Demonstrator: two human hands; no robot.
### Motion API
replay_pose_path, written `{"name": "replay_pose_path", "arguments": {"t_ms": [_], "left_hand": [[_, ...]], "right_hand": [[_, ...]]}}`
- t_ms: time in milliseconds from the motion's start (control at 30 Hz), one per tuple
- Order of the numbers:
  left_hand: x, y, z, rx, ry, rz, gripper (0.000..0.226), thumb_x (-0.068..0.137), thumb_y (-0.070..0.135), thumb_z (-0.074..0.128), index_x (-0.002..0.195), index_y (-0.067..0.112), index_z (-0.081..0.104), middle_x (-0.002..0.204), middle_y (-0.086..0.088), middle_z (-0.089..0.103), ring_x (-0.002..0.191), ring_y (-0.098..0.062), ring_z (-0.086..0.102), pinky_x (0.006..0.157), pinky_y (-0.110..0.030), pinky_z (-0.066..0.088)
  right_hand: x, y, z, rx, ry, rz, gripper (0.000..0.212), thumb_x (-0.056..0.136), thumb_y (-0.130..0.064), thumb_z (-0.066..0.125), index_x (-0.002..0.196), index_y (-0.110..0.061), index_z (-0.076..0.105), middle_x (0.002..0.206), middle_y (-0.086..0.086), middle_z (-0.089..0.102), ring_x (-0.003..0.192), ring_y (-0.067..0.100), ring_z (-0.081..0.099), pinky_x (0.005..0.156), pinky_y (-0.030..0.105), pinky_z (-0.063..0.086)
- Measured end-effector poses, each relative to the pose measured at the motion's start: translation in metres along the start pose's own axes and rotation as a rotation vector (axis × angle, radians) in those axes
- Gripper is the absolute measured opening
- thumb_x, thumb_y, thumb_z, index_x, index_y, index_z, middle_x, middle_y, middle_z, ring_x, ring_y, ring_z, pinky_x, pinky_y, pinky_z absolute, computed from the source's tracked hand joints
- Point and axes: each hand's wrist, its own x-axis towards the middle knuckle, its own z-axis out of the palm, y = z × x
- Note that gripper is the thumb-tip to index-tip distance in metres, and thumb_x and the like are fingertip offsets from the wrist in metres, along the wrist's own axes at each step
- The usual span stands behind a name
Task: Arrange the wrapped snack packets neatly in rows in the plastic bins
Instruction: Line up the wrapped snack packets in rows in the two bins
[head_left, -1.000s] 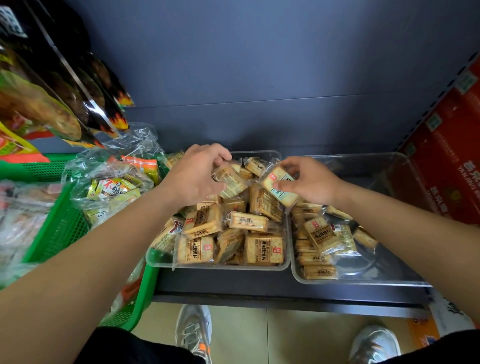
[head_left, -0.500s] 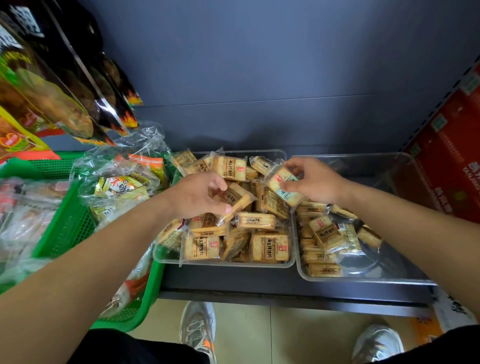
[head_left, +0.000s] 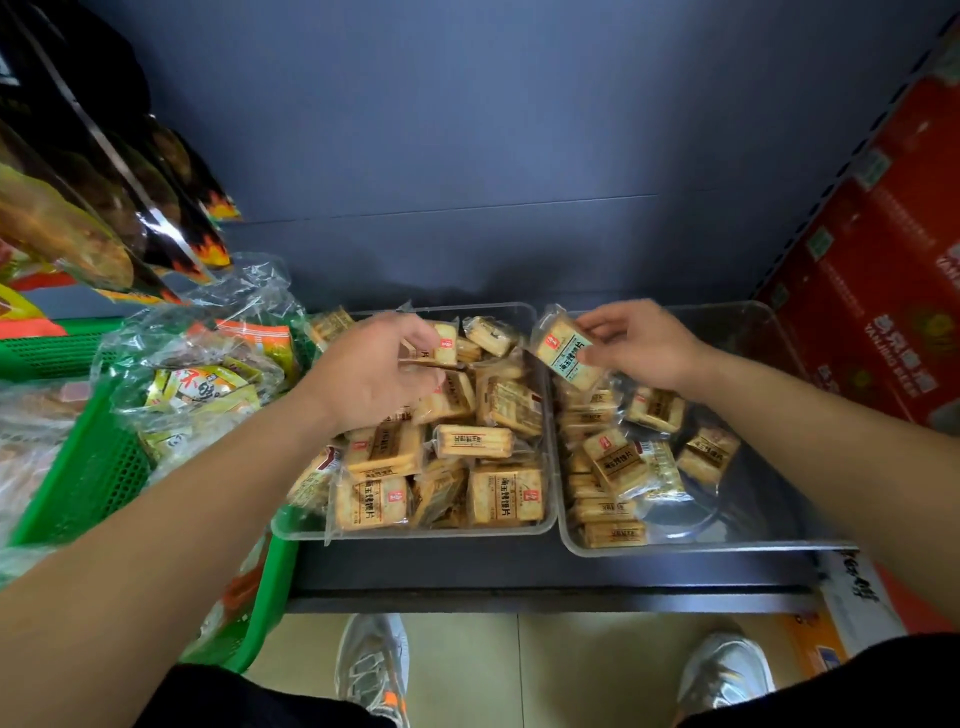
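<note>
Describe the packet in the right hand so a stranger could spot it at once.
On the dark shelf, take the right-hand clear bin. Above its back left corner the right hand pinches one packet. Its label band is greenish, where the neighbours' are brown.

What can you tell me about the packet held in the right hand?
The packet is a rectangular pale biscuit sealed in clear crinkly wrap, with a light label band of dark characters and a small red logo at one corner. The right hand pinches its right end, holding it tilted above the far left corner of the right bin.
</note>
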Motion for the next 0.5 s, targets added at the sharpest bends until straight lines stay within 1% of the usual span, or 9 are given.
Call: {"name": "replay_pose_path", "arguments": {"t_ms": [33, 100, 167, 233, 300, 333, 367, 433, 500], "left_hand": [[0.005, 0.008, 0.003, -0.003, 0.020, 0.021, 0.028, 0.091, 0.032, 0.072, 0.118, 0.028, 0.065, 0.117, 0.013, 0.062, 0.109, -0.009, 0.059, 0.099, -0.039, 0.051], [0.016, 0.027, 0.012, 0.009, 0.019, 0.065, 0.021, 0.093, 0.034, 0.070, 0.113, 0.030, 0.066, 0.113, 0.015, 0.061, 0.107, -0.008, 0.059, 0.095, -0.035, 0.050], [0.030, 0.046, 0.027, 0.040, 0.002, 0.124, 0.023, 0.093, 0.037, 0.069, 0.115, 0.031, 0.065, 0.114, 0.015, 0.057, 0.110, -0.006, 0.054, 0.094, -0.031, 0.044], [0.047, 0.062, 0.040, 0.069, -0.014, 0.158, 0.028, 0.093, 0.041, 0.068, 0.120, 0.032, 0.063, 0.121, 0.013, 0.055, 0.119, -0.009, 0.049, 0.097, -0.029, 0.037], [0.064, 0.071, 0.054, 0.125, -0.060, 0.154, 0.037, 0.093, 0.046, 0.067, 0.127, 0.033, 0.060, 0.134, 0.009, 0.053, 0.131, -0.015, 0.044, 0.103, -0.033, 0.034], [0.072, 0.074, 0.060, 0.173, -0.083, 0.146, 0.042, 0.093, 0.049, 0.066, 0.131, 0.033, 0.057, 0.141, 0.007, 0.050, 0.136, -0.017, 0.040, 0.107, -0.036, 0.034], [0.078, 0.075, 0.066, 0.224, -0.102, 0.138, 0.049, 0.092, 0.051, 0.066, 0.136, 0.033, 0.054, 0.147, 0.005, 0.047, 0.139, -0.019, 0.038, 0.112, -0.040, 0.034], [0.088, 0.075, 0.077, 0.291, -0.132, 0.105, 0.062, 0.090, 0.054, 0.067, 0.145, 0.033, 0.047, 0.155, 0.003, 0.040, 0.144, -0.022, 0.033, 0.117, -0.046, 0.033], [0.094, 0.073, 0.085, 0.318, -0.163, 0.069, 0.070, 0.088, 0.055, 0.069, 0.149, 0.032, 0.042, 0.158, 0.002, 0.037, 0.146, -0.023, 0.031, 0.119, -0.049, 0.029]], "right_hand": [[0.001, 0.010, -0.009, -0.026, 0.054, 0.009, 0.036, 0.086, -0.007, 0.077, 0.118, -0.022, 0.068, 0.102, -0.005, 0.071, 0.094, 0.009, 0.068, 0.080, 0.024, 0.052], [0.002, 0.032, -0.028, -0.092, 0.132, 0.036, 0.040, 0.083, -0.006, 0.080, 0.119, -0.020, 0.069, 0.105, -0.004, 0.071, 0.096, 0.013, 0.068, 0.084, 0.028, 0.050], [0.005, 0.055, -0.048, -0.136, 0.166, 0.088, 0.041, 0.082, -0.003, 0.080, 0.119, -0.016, 0.068, 0.107, -0.001, 0.069, 0.097, 0.015, 0.065, 0.083, 0.027, 0.046], [0.012, 0.075, -0.063, -0.159, 0.187, 0.143, 0.040, 0.082, -0.002, 0.080, 0.118, -0.014, 0.068, 0.106, 0.001, 0.066, 0.100, 0.017, 0.063, 0.084, 0.027, 0.046], [0.025, 0.092, -0.072, -0.201, 0.205, 0.153, 0.037, 0.081, -0.002, 0.081, 0.113, -0.015, 0.068, 0.108, 0.002, 0.067, 0.103, 0.019, 0.065, 0.088, 0.031, 0.051], [0.032, 0.099, -0.072, -0.250, 0.192, 0.139, 0.037, 0.081, -0.001, 0.080, 0.112, -0.016, 0.068, 0.108, 0.001, 0.067, 0.105, 0.019, 0.065, 0.090, 0.031, 0.051], [0.038, 0.105, -0.070, -0.322, 0.169, 0.120, 0.037, 0.082, 0.000, 0.078, 0.114, -0.015, 0.069, 0.108, -0.001, 0.066, 0.106, 0.017, 0.063, 0.090, 0.028, 0.050], [0.050, 0.114, -0.060, -0.466, 0.134, 0.070, 0.038, 0.084, -0.001, 0.075, 0.119, -0.014, 0.070, 0.110, -0.004, 0.066, 0.108, 0.014, 0.062, 0.088, 0.023, 0.046], [0.061, 0.123, -0.050, -0.547, 0.132, 0.035, 0.036, 0.086, -0.007, 0.074, 0.120, -0.020, 0.071, 0.117, -0.002, 0.071, 0.111, 0.018, 0.065, 0.092, 0.027, 0.050]]}}
